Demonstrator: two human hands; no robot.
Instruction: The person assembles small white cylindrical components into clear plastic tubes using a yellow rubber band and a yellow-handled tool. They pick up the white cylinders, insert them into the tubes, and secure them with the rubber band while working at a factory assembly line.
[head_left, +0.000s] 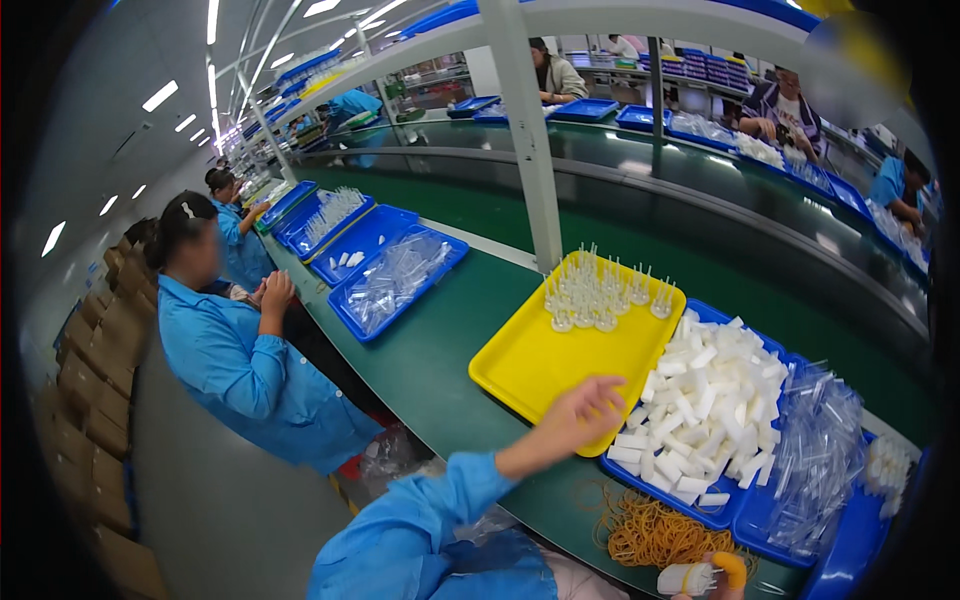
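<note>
My left hand point(583, 416), slightly blurred, hovers over the near right edge of a yellow tray point(510, 365). Its fingers reach toward the right, with nothing visible in them. At the far end of that tray stand several clear plastic parts point(590, 290) with thin upright stems. In the lower right corner my right hand point(735, 575), with orange finger covers, grips a white foam block point(685, 578). A yellow rubber band circles the block, and clear prongs stick out at its right. Beside it lies a heap of brownish rubber bands point(650, 530).
White foam pieces point(705, 400) fill a blue tray next to the yellow one; clear plastic tubes point(815, 450) fill another. More blue trays point(400, 280) stand along the green bench point(430, 370). A co-worker in blue point(235, 345) stands at left. A white post point(530, 150) rises behind the yellow tray.
</note>
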